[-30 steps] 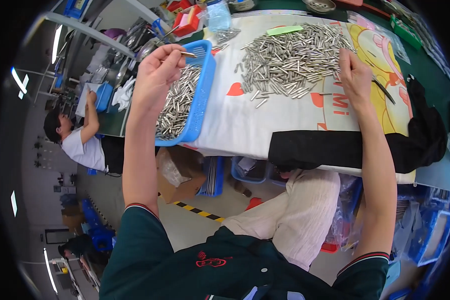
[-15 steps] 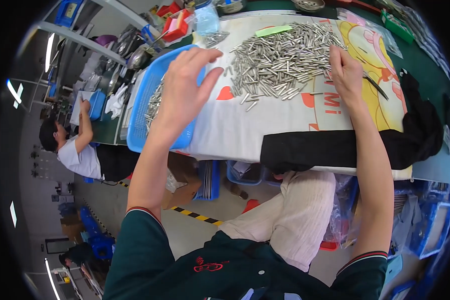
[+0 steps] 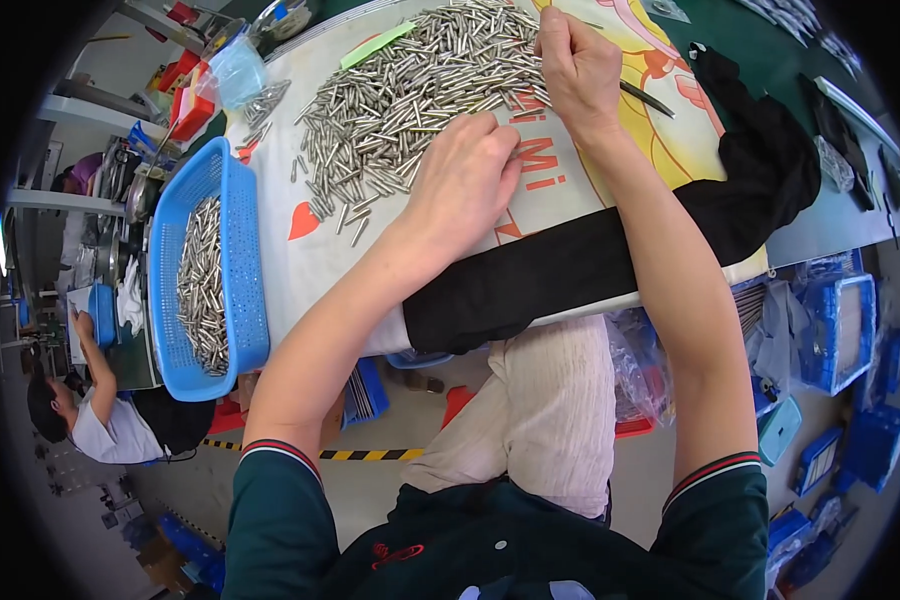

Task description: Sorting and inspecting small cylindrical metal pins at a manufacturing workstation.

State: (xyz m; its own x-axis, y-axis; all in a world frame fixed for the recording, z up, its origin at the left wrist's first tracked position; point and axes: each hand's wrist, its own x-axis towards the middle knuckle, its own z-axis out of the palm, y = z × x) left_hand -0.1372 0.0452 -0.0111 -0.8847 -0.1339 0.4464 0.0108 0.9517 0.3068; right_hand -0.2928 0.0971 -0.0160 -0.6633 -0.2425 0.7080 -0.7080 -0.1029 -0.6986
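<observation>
A broad heap of small silvery metal pins [image 3: 380, 130] lies on a printed white cloth [image 3: 300, 275]. At the heap's near edge, my left hand [image 3: 465, 185] bends down with its fingers curled; what its fingertips hold, if anything, is hidden. My right hand [image 3: 582, 75] is closed at the heap's right side, and its contents do not show. Beside that hand a dark slender tool [image 3: 647, 98] juts out over the yellow print; I cannot tell whether the hand grips it. A light green strip [image 3: 377, 46] rests on top of the heap.
To the left, a blue perforated basket [image 3: 245, 270] holds many more pins. Black fabric [image 3: 530, 275] lies along the near table edge. A red bin [image 3: 190, 112] and a plastic bag [image 3: 235, 75] stand at the far left. Another person [image 3: 105, 420] works at a table farther left.
My left hand has moved from above the basket to the near edge of the heap, its fingers now curled. My right hand stays closed beside the heap. The whole view has shifted.
</observation>
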